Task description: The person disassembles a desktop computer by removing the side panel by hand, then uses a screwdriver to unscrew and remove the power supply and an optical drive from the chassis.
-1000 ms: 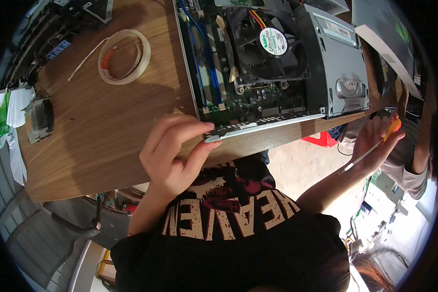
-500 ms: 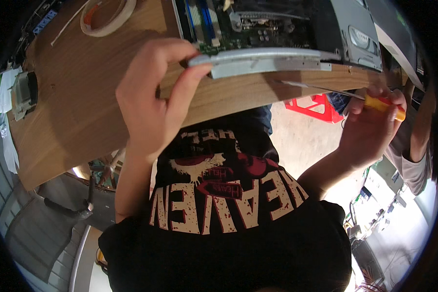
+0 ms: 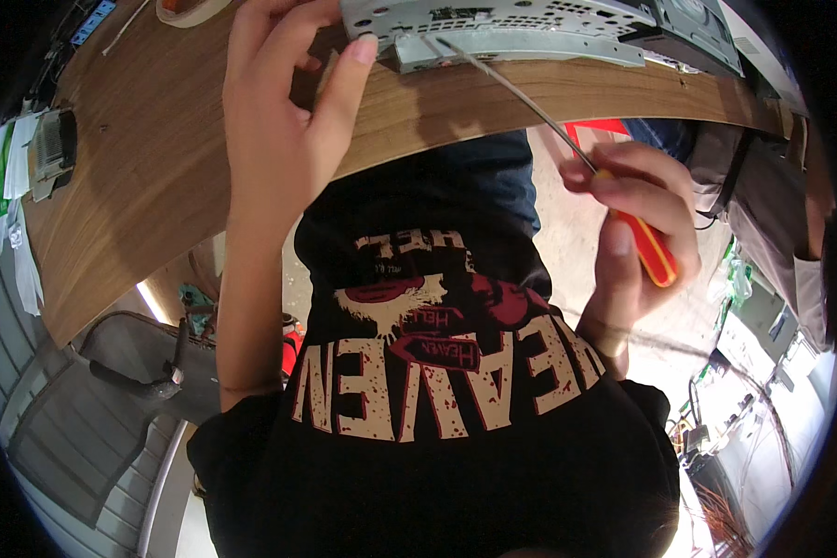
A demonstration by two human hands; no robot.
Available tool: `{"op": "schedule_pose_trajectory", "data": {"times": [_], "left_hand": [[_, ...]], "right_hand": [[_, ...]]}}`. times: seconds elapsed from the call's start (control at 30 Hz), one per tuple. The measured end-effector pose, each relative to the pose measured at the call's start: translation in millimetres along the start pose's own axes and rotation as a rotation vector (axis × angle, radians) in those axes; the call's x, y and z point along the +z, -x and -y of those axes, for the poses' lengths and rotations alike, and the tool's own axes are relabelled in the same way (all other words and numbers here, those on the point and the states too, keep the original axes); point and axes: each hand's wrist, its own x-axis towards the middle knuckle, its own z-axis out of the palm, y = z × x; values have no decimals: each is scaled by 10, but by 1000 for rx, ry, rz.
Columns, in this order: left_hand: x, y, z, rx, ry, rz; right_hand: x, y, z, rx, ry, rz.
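At the top of the head view, my left hand [image 3: 284,121] grips the near left end of a metal computer case [image 3: 549,46], thumb on its pale perforated side. My right hand [image 3: 660,191], below the table edge, has its fingers wrapped round a red-and-yellow screwdriver [image 3: 646,246]. The long thin shaft slants up leftward, its tip at the lower metal strip of the case; whether it touches cannot be told. The case's interior is mostly out of sight, and a dark housing [image 3: 688,33] forms its right end.
Wooden table [image 3: 139,205] with tape roll [image 3: 191,11] at back left and metal heatsink [image 3: 51,153] at left. Below are a mesh chair [image 3: 93,428], red plastic crate [image 3: 604,126] and cables. Another person's grey-brown clothing [image 3: 763,214] is close on the right.
The case appears higher in view, its perforated side replacing the view of board and fan. My right hand has brought the screwdriver leftward, its tip now at the case's side.
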Motion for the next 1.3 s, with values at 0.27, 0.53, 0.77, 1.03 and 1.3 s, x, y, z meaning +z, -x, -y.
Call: {"op": "schedule_pose_trajectory", "data": {"times": [0.27,0.53,0.77,1.03,1.3], "left_hand": [[33,-48,-2,40,201,53],[92,30,-2,39,215,-222],[97,47,135,52,419,-271],[98,39,168,51,398,-271],[102,-116,76,155,449,-333]], "right_hand": [[105,148,-22,-15,301,10],[126,405,-29,549,194,71],[116,495,-34,524,256,119],[-95,400,2,641,-8,115],[-574,261,-79,490,29,-10]]}}
